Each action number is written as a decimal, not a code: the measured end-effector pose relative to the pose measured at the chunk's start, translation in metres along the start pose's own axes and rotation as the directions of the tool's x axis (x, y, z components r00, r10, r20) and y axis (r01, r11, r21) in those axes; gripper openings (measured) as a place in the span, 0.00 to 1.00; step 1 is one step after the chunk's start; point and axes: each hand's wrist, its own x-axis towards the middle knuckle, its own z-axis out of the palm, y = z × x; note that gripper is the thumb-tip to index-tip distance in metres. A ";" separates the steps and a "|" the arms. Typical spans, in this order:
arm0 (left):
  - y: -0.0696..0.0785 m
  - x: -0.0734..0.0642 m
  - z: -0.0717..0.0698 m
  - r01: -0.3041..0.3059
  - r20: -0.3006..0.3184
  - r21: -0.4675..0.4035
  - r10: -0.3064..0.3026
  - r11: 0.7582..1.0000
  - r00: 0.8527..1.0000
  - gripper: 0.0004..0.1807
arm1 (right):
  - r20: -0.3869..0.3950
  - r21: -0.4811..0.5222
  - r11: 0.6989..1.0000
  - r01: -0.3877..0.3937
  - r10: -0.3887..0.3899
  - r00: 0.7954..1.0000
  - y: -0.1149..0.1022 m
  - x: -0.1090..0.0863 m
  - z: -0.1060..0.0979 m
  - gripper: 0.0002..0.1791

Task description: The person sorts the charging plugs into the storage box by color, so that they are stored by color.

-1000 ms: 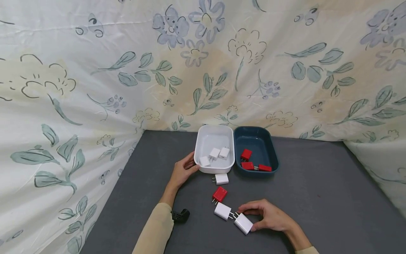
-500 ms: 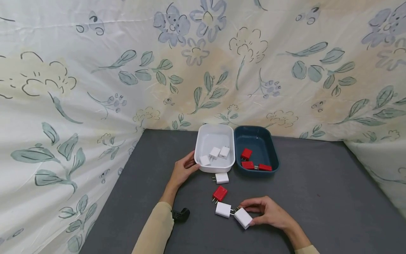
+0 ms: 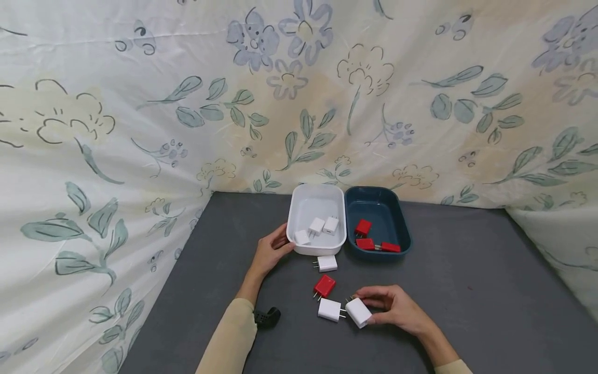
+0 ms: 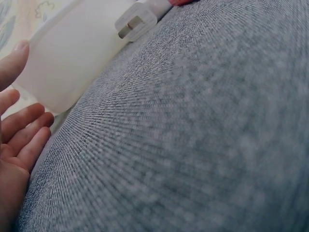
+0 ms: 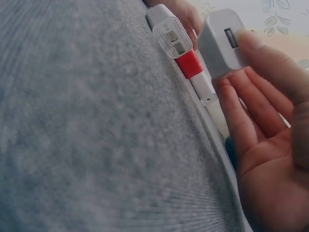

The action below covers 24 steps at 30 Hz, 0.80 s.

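A boxy white plastic charger (image 3: 358,312) is pinched in the narrow right-hand grip (image 3: 397,311), just beside another white charger (image 3: 329,310) lying on the dark grey bench (image 3: 467,306). The near-left corner of a smooth white rectangular tray (image 3: 317,206) is touched by the left-hand grip (image 3: 267,253), which is loosely spread.

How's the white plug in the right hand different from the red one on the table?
The right hand pinches the white plug; the red plug lies on the table. In the head view, the white plug's prongs point up and left, the red plug's down and left. Both have two prongs.
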 end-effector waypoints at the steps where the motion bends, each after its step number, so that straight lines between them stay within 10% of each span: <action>1: 0.000 0.000 0.000 0.003 0.000 0.002 -0.003 1.000 1.000 0.36 | -0.005 0.001 1.000 0.005 -0.005 1.000 0.000 0.000 0.000 0.31; 24: 0.001 -0.001 -0.001 -0.019 0.002 -0.016 0.019 1.000 1.000 0.35 | -0.119 -0.061 0.998 0.030 -0.037 0.992 -0.005 0.012 0.002 0.30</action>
